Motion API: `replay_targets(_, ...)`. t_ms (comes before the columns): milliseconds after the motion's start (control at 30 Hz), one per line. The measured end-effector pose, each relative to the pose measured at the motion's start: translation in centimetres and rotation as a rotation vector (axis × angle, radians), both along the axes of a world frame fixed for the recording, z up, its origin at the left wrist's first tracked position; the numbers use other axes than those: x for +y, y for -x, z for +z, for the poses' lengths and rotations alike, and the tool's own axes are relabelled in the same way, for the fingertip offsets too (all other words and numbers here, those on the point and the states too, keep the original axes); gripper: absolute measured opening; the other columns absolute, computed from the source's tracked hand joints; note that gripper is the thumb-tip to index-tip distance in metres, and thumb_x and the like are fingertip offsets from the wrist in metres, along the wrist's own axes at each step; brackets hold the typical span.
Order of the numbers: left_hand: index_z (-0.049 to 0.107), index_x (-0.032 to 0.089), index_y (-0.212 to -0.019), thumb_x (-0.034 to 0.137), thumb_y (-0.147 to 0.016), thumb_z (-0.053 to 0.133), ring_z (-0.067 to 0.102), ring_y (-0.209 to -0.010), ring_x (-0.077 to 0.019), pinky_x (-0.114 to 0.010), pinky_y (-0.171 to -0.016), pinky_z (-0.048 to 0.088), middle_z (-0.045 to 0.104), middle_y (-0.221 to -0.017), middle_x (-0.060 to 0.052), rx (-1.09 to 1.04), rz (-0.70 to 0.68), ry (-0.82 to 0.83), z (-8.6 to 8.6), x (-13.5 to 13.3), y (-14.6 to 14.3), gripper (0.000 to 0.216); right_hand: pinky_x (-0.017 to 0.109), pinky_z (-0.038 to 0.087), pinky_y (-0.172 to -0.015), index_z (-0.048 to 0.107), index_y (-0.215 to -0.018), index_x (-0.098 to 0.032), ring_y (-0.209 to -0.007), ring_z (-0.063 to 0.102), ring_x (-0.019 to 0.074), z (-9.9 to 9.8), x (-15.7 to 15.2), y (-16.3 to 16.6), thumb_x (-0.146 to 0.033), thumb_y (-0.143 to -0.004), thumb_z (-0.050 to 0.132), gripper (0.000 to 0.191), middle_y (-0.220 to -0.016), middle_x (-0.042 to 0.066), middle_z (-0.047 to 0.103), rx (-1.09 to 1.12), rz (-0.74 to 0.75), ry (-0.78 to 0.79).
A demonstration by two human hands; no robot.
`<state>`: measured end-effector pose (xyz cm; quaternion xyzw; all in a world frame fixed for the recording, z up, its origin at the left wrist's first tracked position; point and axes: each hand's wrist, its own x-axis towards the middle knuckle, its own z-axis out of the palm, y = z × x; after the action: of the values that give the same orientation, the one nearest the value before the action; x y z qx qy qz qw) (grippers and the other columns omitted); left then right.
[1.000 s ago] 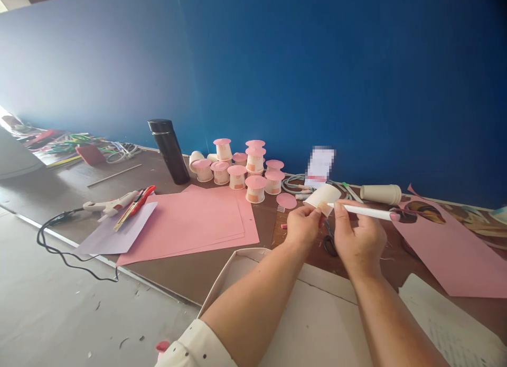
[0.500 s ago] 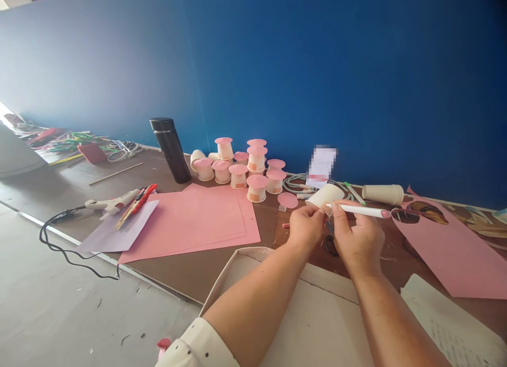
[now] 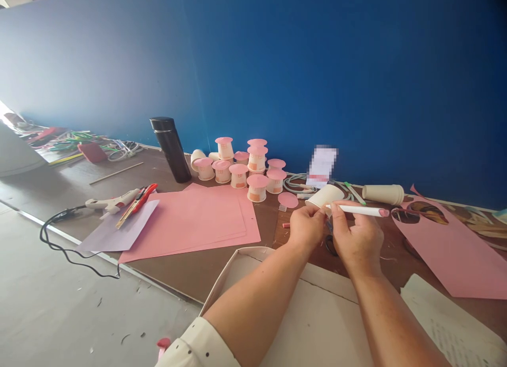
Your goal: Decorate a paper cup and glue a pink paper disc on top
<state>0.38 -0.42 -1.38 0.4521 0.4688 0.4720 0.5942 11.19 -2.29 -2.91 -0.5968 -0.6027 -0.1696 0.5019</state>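
Note:
A tilted white paper cup (image 3: pixel 325 196) is gripped at its near side by my left hand (image 3: pixel 308 227). My right hand (image 3: pixel 358 237) is closed around a white marker (image 3: pixel 366 211) with a pink end. The marker's other end points left at the cup; the spot where it meets the cup is hidden by my fingers. Beyond my left hand stand several upturned paper cups (image 3: pixel 257 194) with pink round paper tops and small drawn windows and doors. A loose pink paper disc (image 3: pixel 288 200) lies nearby. Partly hidden behind my right hand are dark scissors (image 3: pixel 331 245).
Pink paper sheets (image 3: pixel 190 219) carry a red utility knife (image 3: pixel 138 203) and lie near a glue gun (image 3: pixel 114 202). A black bottle (image 3: pixel 171 150) stands by the blue wall. Stacked cups (image 3: pixel 382 194), sunglasses (image 3: pixel 425 212) and another pink sheet (image 3: pixel 459 251) are on the right.
My right hand and the marker have shifted very slightly left. The cup and my left hand stay in almost the same place.

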Motion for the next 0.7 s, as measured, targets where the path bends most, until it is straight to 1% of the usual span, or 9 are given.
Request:
replay_targets(133, 0.056, 0.021, -0.052, 0.029, -0.085, 0.064, 0.043, -0.050, -0.0126, -0.024, -0.053, 0.037, 0.046, -0.046, 0.002, 0.012, 0.000, 0.014, 0.1, -0.1, 0.1, 0.035, 0.037, 0.051, -0.077, 0.074, -0.091, -0.018, -0.081, 0.070, 0.0268, 0.0, 0.0, 0.1, -0.043, -0.095, 0.056, 0.032, -0.086, 0.012, 0.077, -0.005, 0.018, 0.029)
replay_targets(200, 0.057, 0.020, -0.053, 0.026, -0.085, 0.066, 0.043, -0.049, -0.0113, -0.024, -0.054, 0.039, 0.047, -0.047, 0.002, -0.012, -0.007, 0.044, 0.0, 0.0, 0.0, 0.034, 0.037, 0.051, -0.077, 0.074, -0.090, -0.018, -0.081, 0.070, 0.0270, 0.1, 0.0, 0.2, -0.044, -0.095, 0.056, 0.032, -0.086, 0.012, 0.077, 0.003, 0.025, 0.018)
replay_targets(267, 0.060, 0.017, -0.057, 0.021, -0.086, 0.067, 0.047, -0.051, -0.0098, -0.023, -0.058, 0.043, 0.054, -0.054, 0.001, -0.125, -0.025, 0.099, 0.0, 0.1, -0.1, 0.031, 0.037, 0.051, -0.077, 0.074, -0.090, -0.018, -0.082, 0.070, 0.0267, 0.3, -0.2, 0.3, -0.045, -0.095, 0.056, 0.033, -0.088, 0.013, 0.077, 0.054, 0.008, -0.018)
replay_targets(367, 0.066, 0.013, -0.067, 0.013, -0.088, 0.065, 0.061, -0.063, -0.0108, -0.022, -0.069, 0.051, 0.065, -0.070, -0.005, -0.469, -0.021, 0.234, -0.1, 0.5, -0.2, 0.021, 0.037, 0.052, -0.077, 0.074, -0.094, -0.017, -0.082, 0.070, 0.0256, 0.8, -0.5, 0.4, -0.046, -0.095, 0.056, 0.034, -0.091, 0.013, 0.077, 0.161, -0.045, -0.071)
replay_targets(433, 0.067, 0.010, -0.074, 0.010, -0.089, 0.063, 0.067, -0.069, -0.0124, -0.023, -0.073, 0.054, 0.068, -0.077, -0.009, -0.651, 0.009, 0.324, -0.1, 0.7, -0.2, 0.015, 0.037, 0.053, -0.079, 0.074, -0.097, -0.017, -0.082, 0.071, 0.0257, 1.0, -0.6, 0.4, -0.046, -0.095, 0.057, 0.034, -0.092, 0.013, 0.077, 0.195, -0.062, -0.089)
replay_targets(533, 0.069, 0.008, -0.080, 0.008, -0.092, 0.058, 0.069, -0.071, -0.0133, -0.022, -0.070, 0.055, 0.070, -0.082, -0.012, -0.738, 0.031, 0.399, 0.1, 0.8, -0.1, 0.016, 0.038, 0.054, -0.080, 0.074, -0.096, -0.017, -0.084, 0.072, 0.0264, 1.0, -0.7, 0.4, -0.047, -0.095, 0.057, 0.034, -0.092, 0.013, 0.077, 0.187, -0.050, -0.084)
replay_targets(700, 0.069, 0.008, -0.080, 0.009, -0.092, 0.058, 0.070, -0.072, -0.0136, -0.022, -0.073, 0.056, 0.071, -0.081, -0.012, -0.754, -0.001, 0.391, 0.2, 0.6, -0.1, 0.017, 0.037, 0.055, -0.079, 0.074, -0.092, -0.019, -0.088, 0.073, 0.0274, 0.8, -0.5, 0.6, -0.045, -0.095, 0.055, 0.031, -0.093, 0.012, 0.078, 0.119, 0.001, -0.049)
